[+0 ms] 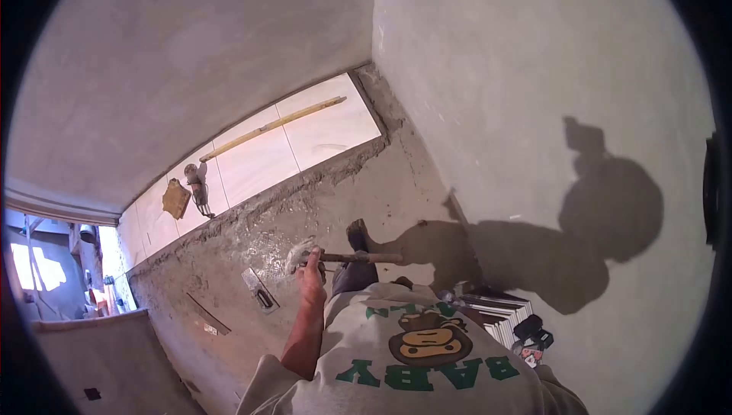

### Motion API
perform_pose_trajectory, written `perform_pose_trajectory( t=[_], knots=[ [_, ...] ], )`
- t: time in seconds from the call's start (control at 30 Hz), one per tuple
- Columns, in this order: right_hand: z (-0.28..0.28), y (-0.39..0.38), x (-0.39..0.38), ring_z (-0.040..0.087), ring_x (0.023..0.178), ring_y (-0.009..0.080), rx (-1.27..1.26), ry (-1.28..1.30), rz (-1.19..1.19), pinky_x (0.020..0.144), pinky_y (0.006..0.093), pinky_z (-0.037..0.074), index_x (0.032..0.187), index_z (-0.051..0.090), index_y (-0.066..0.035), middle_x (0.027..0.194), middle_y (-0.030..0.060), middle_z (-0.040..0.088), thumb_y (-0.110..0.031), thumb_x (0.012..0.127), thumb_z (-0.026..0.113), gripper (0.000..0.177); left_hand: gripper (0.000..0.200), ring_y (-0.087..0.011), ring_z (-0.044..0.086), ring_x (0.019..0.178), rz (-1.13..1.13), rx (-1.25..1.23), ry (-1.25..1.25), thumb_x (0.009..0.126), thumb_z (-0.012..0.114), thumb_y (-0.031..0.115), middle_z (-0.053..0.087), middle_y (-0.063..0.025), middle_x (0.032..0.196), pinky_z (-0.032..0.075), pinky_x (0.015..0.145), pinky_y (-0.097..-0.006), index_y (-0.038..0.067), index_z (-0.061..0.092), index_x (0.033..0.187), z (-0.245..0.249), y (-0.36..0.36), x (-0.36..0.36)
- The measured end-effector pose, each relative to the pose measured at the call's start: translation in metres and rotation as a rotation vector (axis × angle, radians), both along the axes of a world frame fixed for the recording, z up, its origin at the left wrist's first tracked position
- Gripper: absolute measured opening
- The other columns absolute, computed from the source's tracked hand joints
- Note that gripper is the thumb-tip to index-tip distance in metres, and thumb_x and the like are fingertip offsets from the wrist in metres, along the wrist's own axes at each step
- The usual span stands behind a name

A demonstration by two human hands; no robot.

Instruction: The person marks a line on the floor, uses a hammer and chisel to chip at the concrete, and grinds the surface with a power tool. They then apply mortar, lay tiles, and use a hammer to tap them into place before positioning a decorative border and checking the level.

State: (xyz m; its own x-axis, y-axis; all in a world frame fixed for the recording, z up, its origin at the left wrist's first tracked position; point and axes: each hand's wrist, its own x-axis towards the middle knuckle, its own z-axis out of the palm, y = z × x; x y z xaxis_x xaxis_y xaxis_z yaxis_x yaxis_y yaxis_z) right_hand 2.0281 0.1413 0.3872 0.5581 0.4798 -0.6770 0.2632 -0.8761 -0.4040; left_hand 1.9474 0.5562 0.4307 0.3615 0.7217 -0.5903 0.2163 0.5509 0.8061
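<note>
My left hand (311, 274) is closed around a mallet (358, 258), gripping it close to its pale, mortar-smeared head. The mallet's wooden handle points right across my leg. Below and to the left, a flat steel trowel (261, 291) lies on the wet mortar floor (252, 239). A thin long strip (207, 314) rests farther left. Beyond the mortar runs a row of pale floor tiles (255, 159) along the wall. My right hand does not show.
On the tiles lie a long yellow bar (271, 130), a corded hand tool (197, 188) and a yellow-brown sponge-like piece (175, 199). A stack of tiles (503, 316) stands by the right wall (549, 56), with dark items beside it. A doorway (61, 262) is at left.
</note>
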Motion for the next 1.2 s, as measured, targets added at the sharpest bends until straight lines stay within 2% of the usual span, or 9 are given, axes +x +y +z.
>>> perform_pose_trajectory(
  t=[0.07, 0.1, 0.33, 0.43, 0.6, 0.7, 1.0, 1.03, 1.2],
  knots=[
    [-0.011, 0.012, 0.011, 0.062, 0.087, 0.0336, 0.055, 0.023, -0.040, 0.074, 0.0423, 0.048, 0.119, 0.055, -0.017, 0.091, 0.0187, 0.064, -0.035, 0.082, 0.053, 0.041, 0.020, -0.0027, 0.034, 0.044, 0.003, -0.031, -0.003, 0.082, 0.062, 0.030, 0.042, 0.0074, 0.054, 0.024, 0.039, -0.0216, 0.010, 0.064, 0.082, 0.001, 0.029, 0.027],
    [-0.005, 0.017, 0.017, 0.062, 0.088, 0.0333, 0.058, 0.061, -0.071, 0.075, 0.0416, 0.047, 0.119, 0.055, -0.017, 0.093, 0.0184, 0.064, -0.034, 0.081, 0.053, 0.041, 0.018, -0.0025, 0.034, 0.044, -0.027, 0.160, -0.086, 0.082, 0.062, 0.029, 0.042, 0.0076, 0.054, 0.023, 0.039, -0.0215, 0.010, 0.063, 0.081, -0.014, 0.048, 0.039],
    [0.107, 0.117, 0.088, 0.061, 0.095, 0.0314, 0.148, 0.290, -0.402, 0.082, 0.0368, 0.046, 0.119, 0.055, -0.014, 0.104, 0.0164, 0.063, -0.031, 0.081, 0.056, 0.042, 0.012, -0.0021, 0.033, 0.049, -0.087, 0.093, -0.007, 0.083, 0.062, 0.021, 0.042, 0.0077, 0.058, 0.024, 0.044, -0.0213, 0.016, 0.056, 0.074, 0.030, 0.136, 0.104],
    [0.087, 0.128, 0.103, 0.060, 0.096, 0.0255, 0.134, 0.296, -0.473, 0.084, 0.0339, 0.045, 0.119, 0.056, -0.012, 0.107, 0.0151, 0.063, -0.026, 0.079, 0.060, 0.042, 0.017, -0.0028, 0.033, 0.048, -0.058, 0.150, -0.086, 0.081, 0.063, 0.018, 0.042, 0.0083, 0.057, 0.024, 0.044, -0.0224, 0.015, 0.053, 0.067, 0.023, 0.157, 0.113],
    [0.101, 0.148, 0.149, 0.060, 0.096, 0.0231, 0.216, 0.206, -0.319, 0.082, 0.0338, 0.045, 0.117, 0.055, -0.007, 0.106, 0.0150, 0.063, -0.025, 0.079, 0.060, 0.042, 0.018, -0.0042, 0.034, 0.042, -0.070, 0.182, 0.024, 0.081, 0.061, 0.022, 0.043, 0.0058, 0.053, 0.025, 0.039, -0.0221, 0.016, 0.053, 0.067, 0.003, 0.161, 0.126],
    [0.078, 0.146, 0.174, 0.060, 0.097, 0.0246, 0.193, 0.386, -0.409, 0.083, 0.0340, 0.046, 0.127, 0.046, -0.008, 0.109, 0.0172, 0.061, -0.026, 0.081, 0.060, 0.052, 0.018, -0.0044, 0.035, 0.042, -0.057, 0.216, -0.036, 0.081, 0.062, 0.023, 0.043, 0.0055, 0.053, 0.024, 0.038, -0.0226, 0.014, 0.053, 0.067, 0.010, 0.142, 0.137],
    [0.071, 0.163, 0.273, 0.063, 0.086, 0.0224, 0.193, 0.326, -0.200, 0.079, 0.0324, 0.049, 0.119, 0.056, -0.012, 0.099, 0.0128, 0.065, -0.026, 0.083, 0.052, 0.039, 0.011, -0.0045, 0.035, 0.046, 0.047, 0.302, -0.077, 0.081, 0.062, 0.019, 0.044, 0.0069, 0.056, 0.025, 0.042, -0.0236, 0.010, 0.061, 0.077, 0.023, 0.110, 0.191],
    [0.068, 0.162, 0.282, 0.063, 0.082, 0.0208, 0.087, 0.408, -0.241, 0.078, 0.0326, 0.049, 0.120, 0.056, -0.015, 0.098, 0.0123, 0.065, -0.028, 0.084, 0.050, 0.039, 0.007, -0.0046, 0.041, 0.057, 0.010, 0.210, -0.045, 0.081, 0.063, 0.014, 0.049, 0.0052, 0.068, 0.031, 0.050, -0.0226, 0.010, 0.057, 0.082, 0.024, 0.113, 0.191],
    [0.032, 0.140, 0.311, 0.064, 0.083, 0.0243, 0.111, 0.328, 0.032, 0.076, 0.0351, 0.050, 0.117, 0.057, -0.017, 0.097, 0.0134, 0.065, -0.027, 0.082, 0.049, 0.038, 0.011, -0.0072, 0.046, 0.065, 0.010, 0.194, -0.022, 0.081, 0.064, 0.014, 0.054, 0.0029, 0.076, 0.036, 0.057, -0.0232, 0.007, 0.059, 0.088, 0.032, 0.112, 0.215]
  ],
)
